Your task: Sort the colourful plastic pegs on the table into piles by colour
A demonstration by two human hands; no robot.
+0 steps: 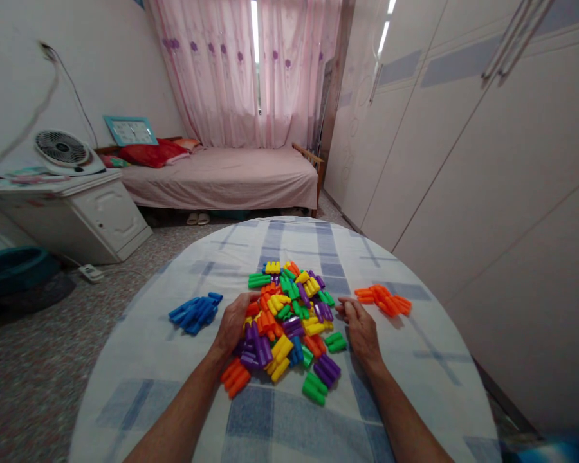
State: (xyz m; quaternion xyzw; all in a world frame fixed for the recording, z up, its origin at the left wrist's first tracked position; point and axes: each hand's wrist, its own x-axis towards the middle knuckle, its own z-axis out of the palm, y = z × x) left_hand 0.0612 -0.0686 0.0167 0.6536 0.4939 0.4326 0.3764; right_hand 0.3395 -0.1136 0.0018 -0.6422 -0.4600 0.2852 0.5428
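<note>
A mixed pile of plastic toy building pieces [285, 310], shaped like joined tubes in orange, yellow, green, purple and blue, lies in the middle of the table. My left hand [232, 326] rests against the pile's left side, fingers stretched along it and the tips partly hidden. Just off the right edge of the pile, my right hand [363, 331] is loosely open, its fingers slightly bent, with nothing visible in them. A heap of blue pieces [195, 313] sits left of my left hand. Orange pieces [385, 301] form another heap beyond my right hand.
The round table [174, 411] has a blue-and-white checked cloth. Behind it stands a bed [226, 177] under pink curtains [212, 71]. A white wardrobe [444, 148] runs along the right. On the left, a cabinet [101, 215] carries a fan [62, 149].
</note>
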